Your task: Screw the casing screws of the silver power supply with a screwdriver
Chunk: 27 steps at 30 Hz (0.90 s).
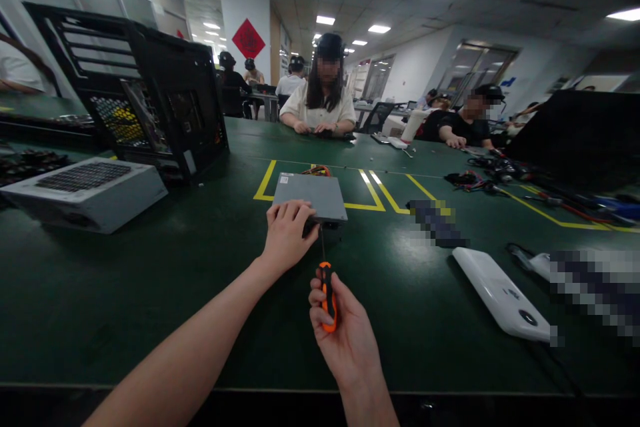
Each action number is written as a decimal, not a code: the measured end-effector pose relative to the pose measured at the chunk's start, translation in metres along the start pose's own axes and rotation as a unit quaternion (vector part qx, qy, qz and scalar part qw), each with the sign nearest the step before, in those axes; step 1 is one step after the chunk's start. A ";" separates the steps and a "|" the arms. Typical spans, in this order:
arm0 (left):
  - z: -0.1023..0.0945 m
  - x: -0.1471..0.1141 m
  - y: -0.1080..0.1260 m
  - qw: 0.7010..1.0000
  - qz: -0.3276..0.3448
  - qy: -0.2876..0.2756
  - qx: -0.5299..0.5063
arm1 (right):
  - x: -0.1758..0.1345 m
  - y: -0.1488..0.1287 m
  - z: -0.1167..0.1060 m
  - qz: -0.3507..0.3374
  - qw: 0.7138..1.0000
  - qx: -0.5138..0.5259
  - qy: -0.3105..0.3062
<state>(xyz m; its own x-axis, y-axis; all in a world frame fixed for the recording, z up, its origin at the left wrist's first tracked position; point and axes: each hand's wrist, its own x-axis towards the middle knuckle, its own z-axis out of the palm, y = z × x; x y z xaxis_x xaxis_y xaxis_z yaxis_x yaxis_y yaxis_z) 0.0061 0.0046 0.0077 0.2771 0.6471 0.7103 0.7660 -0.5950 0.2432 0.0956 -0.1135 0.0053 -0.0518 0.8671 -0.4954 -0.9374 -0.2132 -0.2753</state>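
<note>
A flat grey computer power supply [313, 195] lies on the green table in front of me, with a bundle of coloured wires [319, 171] at its far side. My left hand [291, 230] grips its near left corner, fingers over the top and thumb at the near side. An orange and black screwdriver [327, 300] is held in my right hand [343, 317], fingers closed round the handle. The shaft points away from me, up to the near side of the power supply. Whether the tip sits in a screw is too small to tell.
To the left stand a black computer case [150, 93] and another power supply [85, 190]. A white device [503, 292] and tangled cables [500, 170] lie on the right. Yellow tape [365, 207] marks the table [200, 340]. One person [320, 97] sits opposite.
</note>
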 end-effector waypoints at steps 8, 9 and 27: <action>0.001 0.000 -0.001 1.000 0.000 0.002 0.002 | -0.001 0.000 -0.001 0.046 0.999 -0.010 -0.019; 0.001 0.000 -0.001 1.000 0.001 0.002 0.001 | -0.001 0.000 -0.001 0.040 0.999 -0.011 -0.018; 0.001 0.000 0.000 1.000 0.001 0.001 -0.001 | -0.001 0.002 -0.003 0.008 0.999 -0.039 -0.029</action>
<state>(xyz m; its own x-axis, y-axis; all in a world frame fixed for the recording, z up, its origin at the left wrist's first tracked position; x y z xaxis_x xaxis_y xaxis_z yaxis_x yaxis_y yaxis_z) 0.0068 0.0055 0.0067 0.2770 0.6445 0.7127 0.7637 -0.5977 0.2437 0.0951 -0.1159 0.0024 -0.0886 0.8879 -0.4515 -0.9066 -0.2596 -0.3327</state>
